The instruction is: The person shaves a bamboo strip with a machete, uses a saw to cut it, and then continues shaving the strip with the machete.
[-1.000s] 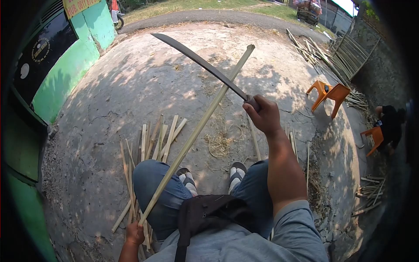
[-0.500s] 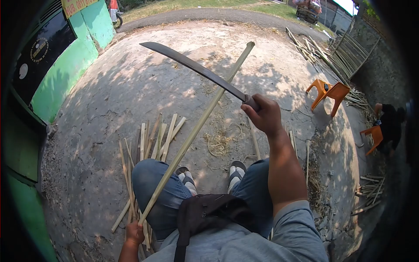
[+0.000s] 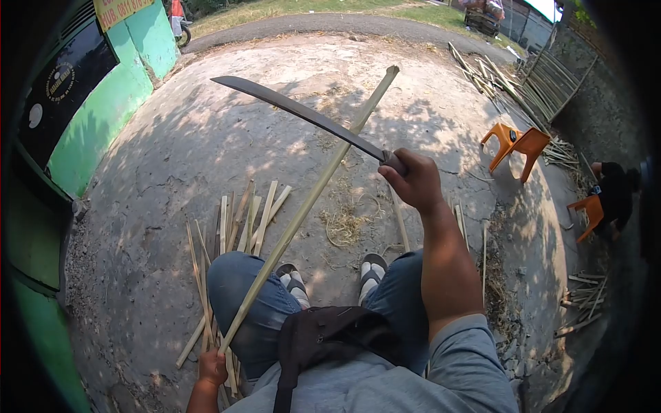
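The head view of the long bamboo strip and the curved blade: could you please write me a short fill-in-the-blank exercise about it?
1. The right hand grips the handle of a long, curved dark metal ____.
2. The left hand holds the low end of the long pale bamboo strip, which lies across the person's ____ knee.
3. Two plastic chairs on the right are ____ in colour.

Missing words: blade; left; orange

yellow sign (image 3: 122, 9), partial digits "0811"
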